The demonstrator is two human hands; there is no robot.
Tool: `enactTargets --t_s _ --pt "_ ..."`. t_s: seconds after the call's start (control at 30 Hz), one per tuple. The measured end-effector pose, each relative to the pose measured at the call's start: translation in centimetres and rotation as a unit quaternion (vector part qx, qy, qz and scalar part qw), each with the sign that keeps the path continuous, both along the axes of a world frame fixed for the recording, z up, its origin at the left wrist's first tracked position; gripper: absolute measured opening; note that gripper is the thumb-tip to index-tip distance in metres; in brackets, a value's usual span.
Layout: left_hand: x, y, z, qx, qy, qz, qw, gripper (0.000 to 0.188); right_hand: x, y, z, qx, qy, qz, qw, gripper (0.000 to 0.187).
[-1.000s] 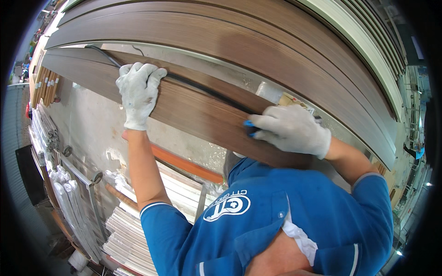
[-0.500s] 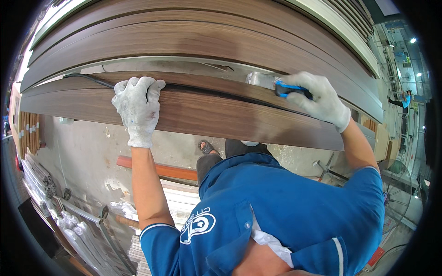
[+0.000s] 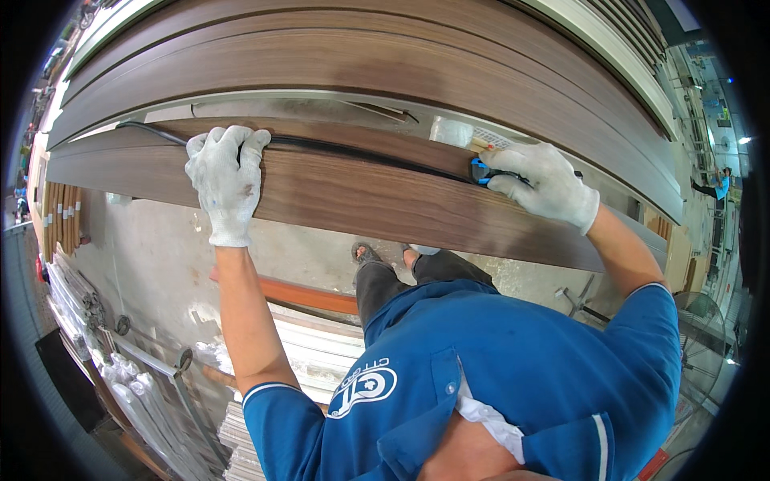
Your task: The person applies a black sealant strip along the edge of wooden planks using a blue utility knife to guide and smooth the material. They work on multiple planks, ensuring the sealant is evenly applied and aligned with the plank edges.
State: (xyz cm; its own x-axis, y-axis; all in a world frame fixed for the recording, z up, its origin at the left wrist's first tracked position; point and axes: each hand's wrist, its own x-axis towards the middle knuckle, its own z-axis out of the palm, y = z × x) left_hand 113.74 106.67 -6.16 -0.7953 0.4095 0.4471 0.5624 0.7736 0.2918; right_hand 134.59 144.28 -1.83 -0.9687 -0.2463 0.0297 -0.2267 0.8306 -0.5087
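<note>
A long brown wood-grain profile [image 3: 337,188] lies across in front of me, with a thin black rubber-like strip [image 3: 369,155] running along its groove. At the far left the strip's end rises out in a loose curve. My left hand [image 3: 225,180], in a white work glove, is closed over the profile's far edge, and the strip passes beneath its fingers. My gloved right hand [image 3: 548,186] is closed round a small blue-and-black hand tool [image 3: 481,171]. The tool's blue front end sits at the strip's line; its exact kind is mostly hidden by the fingers.
Wider brown panels [image 3: 385,60] lie just beyond the profile. A clear-wrapped piece [image 3: 451,131] shows in the gap between. Below are an orange-brown bar [image 3: 309,297], wrapped white lengths [image 3: 148,401] at left, and a fan [image 3: 698,337] at right. Another person [image 3: 722,186] is far off right.
My right hand has come down and toward me, bringing the blue-and-black tool onto the strip's line. My left hand keeps its grip on the profile. The whole view has shifted slightly.
</note>
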Motion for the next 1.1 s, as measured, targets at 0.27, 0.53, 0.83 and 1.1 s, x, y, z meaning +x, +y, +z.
enactTargets --t_s 0.27,0.53,0.83,1.1 --pt "0.1 0.0 -0.2 -0.014 -0.026 0.036 0.999 0.026 -4.6 -3.2 -0.2 0.013 0.02 0.049 0.999 0.027" --pt "-0.1 0.1 -0.3 -0.008 -0.028 0.044 0.999 0.023 -8.4 -6.7 -1.0 0.037 0.029 0.074 0.996 0.026" --pt "-0.1 -0.1 -0.4 0.008 -0.029 0.033 0.999 0.025 -12.8 -11.5 -1.2 0.043 0.051 0.086 0.994 0.023" --pt "-2.5 -3.3 0.9 -0.005 -0.021 -0.109 0.994 0.015 -15.3 -14.9 -1.5 0.041 0.061 0.072 0.995 0.024"
